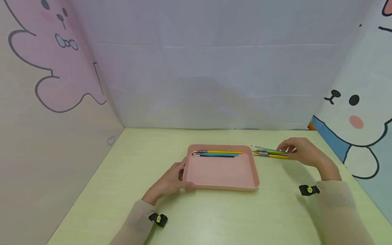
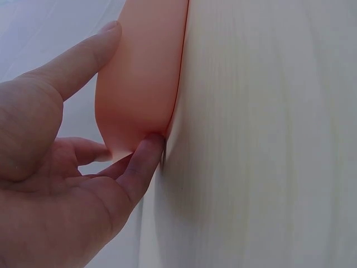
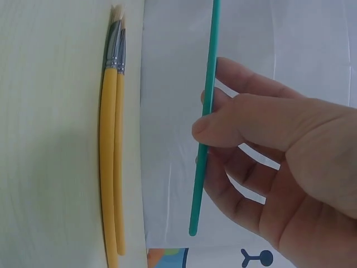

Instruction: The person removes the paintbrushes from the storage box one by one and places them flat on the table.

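Note:
My left hand [image 1: 169,180] grips the near left corner of a shallow pink tray [image 1: 220,173]. In the left wrist view, its thumb presses one tray wall and its fingertips curl against the lower edge. Several paintbrushes [image 1: 225,152] with yellow, teal and dark handles lie side by side along the far part of the tray, bristles to the left. My right hand [image 1: 303,151] pinches a teal paintbrush [image 3: 204,145] by its handle between thumb and fingers, raised over the table. Beneath it, yellow paintbrushes [image 3: 109,145] lie on the table right of the tray.
The pale wooden table [image 1: 223,217] ends at a white cloth backdrop [image 1: 208,85]. Side panels with cartoon animals, pink on the left [image 1: 64,78] and white on the right [image 1: 361,143], flank it. A black wrist strap [image 1: 309,190] sits on the right sleeve.

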Tool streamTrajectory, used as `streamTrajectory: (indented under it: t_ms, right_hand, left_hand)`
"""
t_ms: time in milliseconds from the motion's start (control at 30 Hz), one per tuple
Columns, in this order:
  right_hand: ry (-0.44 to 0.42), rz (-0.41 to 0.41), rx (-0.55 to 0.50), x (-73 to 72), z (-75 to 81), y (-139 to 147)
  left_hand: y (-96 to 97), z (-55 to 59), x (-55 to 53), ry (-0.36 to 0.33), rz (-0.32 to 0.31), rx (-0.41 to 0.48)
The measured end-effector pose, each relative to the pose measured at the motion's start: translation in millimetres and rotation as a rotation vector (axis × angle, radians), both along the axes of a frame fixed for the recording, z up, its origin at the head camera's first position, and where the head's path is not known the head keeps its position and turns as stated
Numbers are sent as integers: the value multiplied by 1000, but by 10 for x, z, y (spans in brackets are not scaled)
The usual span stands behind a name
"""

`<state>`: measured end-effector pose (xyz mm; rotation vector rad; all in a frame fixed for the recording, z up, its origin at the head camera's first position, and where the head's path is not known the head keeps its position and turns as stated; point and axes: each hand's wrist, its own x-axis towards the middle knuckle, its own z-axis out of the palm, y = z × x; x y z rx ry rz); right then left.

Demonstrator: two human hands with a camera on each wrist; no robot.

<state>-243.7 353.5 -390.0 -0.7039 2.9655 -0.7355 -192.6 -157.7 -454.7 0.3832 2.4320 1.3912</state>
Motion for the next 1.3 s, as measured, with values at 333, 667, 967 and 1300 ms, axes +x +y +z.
streamTrajectory:
  t_ms: [333,667,967,1300]
  right_hand:
    - [-21,-13,19,-32,-90,157]
    - [-75,-13,29,-96,-239,274]
    - [-72,-6,68,-133,-304,286]
    - [-33,23,100,-189,-412,312]
  left_hand:
    - [1,4,4,10,-14,-12]
    - [0,-16,-9,13,-21,8]
    - [-6,-17,-7,3,-7,-14]
    - [-11,-22,-17,3,-6,-14]
